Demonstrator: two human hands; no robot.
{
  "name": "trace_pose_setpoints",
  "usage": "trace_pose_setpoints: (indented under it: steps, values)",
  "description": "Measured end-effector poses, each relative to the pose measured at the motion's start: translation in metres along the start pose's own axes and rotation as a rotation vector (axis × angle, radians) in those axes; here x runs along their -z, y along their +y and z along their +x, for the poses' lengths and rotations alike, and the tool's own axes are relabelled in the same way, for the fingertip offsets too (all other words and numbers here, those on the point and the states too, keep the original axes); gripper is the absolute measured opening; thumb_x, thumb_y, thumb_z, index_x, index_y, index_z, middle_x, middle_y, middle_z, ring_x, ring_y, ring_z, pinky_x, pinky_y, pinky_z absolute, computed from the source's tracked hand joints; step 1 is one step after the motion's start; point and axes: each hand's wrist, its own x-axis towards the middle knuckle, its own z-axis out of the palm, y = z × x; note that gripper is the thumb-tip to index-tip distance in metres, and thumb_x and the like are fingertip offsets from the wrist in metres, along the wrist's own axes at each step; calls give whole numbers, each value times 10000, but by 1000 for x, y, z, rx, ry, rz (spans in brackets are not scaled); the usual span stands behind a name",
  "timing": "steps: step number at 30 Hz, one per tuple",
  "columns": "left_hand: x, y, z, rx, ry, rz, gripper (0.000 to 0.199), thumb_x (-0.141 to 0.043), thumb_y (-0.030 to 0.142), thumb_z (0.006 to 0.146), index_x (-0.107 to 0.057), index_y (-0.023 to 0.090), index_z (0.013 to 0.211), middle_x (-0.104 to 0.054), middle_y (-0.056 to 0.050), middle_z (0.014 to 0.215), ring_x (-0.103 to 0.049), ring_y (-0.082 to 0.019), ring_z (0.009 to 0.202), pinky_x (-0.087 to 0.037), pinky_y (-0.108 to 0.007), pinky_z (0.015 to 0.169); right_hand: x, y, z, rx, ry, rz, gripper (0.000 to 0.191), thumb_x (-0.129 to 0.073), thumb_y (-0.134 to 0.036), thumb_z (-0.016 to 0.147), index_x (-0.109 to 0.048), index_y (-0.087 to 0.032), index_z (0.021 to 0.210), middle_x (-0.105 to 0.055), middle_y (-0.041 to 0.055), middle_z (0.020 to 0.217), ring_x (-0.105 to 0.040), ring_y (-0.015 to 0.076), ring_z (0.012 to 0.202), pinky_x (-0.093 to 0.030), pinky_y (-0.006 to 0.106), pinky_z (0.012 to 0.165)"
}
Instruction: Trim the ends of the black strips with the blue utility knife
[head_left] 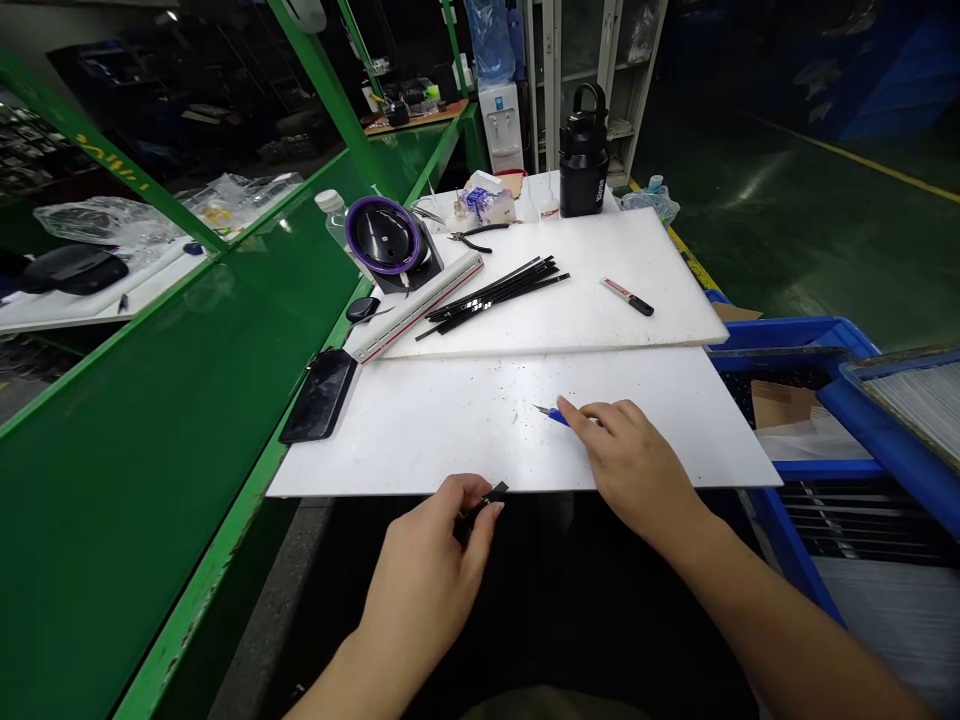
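My left hand (427,560) is at the near edge of the front white plastic board (465,440), pinching a short black strip (480,509) between thumb and fingers. My right hand (630,465) rests on that board, holding a blue-handled craft knife (556,416) with its thin metal tip pointing left. On the rear white board (622,320) lie a bundle of thin black rods (495,295) and a red-and-white utility knife (626,296). Black-handled pliers (472,238) lie at the board's far end.
A long white scale ruler (416,307) and a black phone (319,395) lie along the left of the boards. Beyond stand a purple-rimmed round holder (384,235) and a black bottle (583,155). A green workbench (172,400) runs left; a blue crate (795,335) stands right.
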Motion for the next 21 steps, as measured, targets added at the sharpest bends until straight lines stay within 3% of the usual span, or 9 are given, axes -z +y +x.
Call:
trace_pose_setpoints:
  steps: [2, 5, 10, 12, 15, 21]
  values:
    - [-2, 0, -2, -107, 81, 33, 172, -689, 352, 822, -652, 238, 945, -709, -26, 833, -647, -188, 722, -444, -276, 656, -8, 3, 9, 5, 25, -15, 478, -394, -45, 928, -541, -112, 1378, -611, 143, 1077, -484, 272, 951, -456, 442, 831]
    - [-4, -1, -2, -243, 100, 42, 125, -646, 295, 861, -655, 234, 970, -723, -22, 866, -666, -189, 735, -468, -277, 653, -12, 1, 14, 18, 127, 33, 438, -495, -116, 916, -560, -74, 1348, -594, 159, 1051, -502, 276, 953, -467, 457, 830]
    - [-5, 2, -1, -398, 143, 131, 90, -595, 206, 895, -623, 214, 980, -709, 20, 863, -668, -127, 729, -494, -234, 643, 4, -20, 3, 54, 337, 209, 314, -529, -104, 908, -640, -102, 1201, -615, 114, 1019, -553, 210, 985, -486, 375, 883]
    - [-5, 4, -2, -426, 156, 134, 106, -612, 194, 886, -625, 215, 989, -711, 31, 866, -669, -110, 721, -503, -218, 643, 11, -33, -6, -18, 277, 450, 265, -539, -108, 911, -655, -167, 1142, -649, 60, 997, -594, 160, 943, -513, 302, 846]
    - [-4, 7, -3, -448, 161, 126, 121, -620, 197, 883, -633, 218, 1002, -709, 36, 864, -662, -98, 695, -512, -210, 632, 14, -49, -18, -223, 61, 830, 247, -570, -167, 920, -672, -274, 1118, -677, -12, 1004, -633, 126, 929, -533, 264, 833]
    - [-4, 8, -3, -457, 146, 113, 119, -600, 194, 893, -634, 215, 1005, -694, 29, 836, -635, -95, 636, -505, -219, 575, 6, -62, -26, -370, -91, 1100, 226, -601, -262, 928, -707, -317, 1120, -695, -9, 1058, -654, 151, 973, -526, 307, 891]
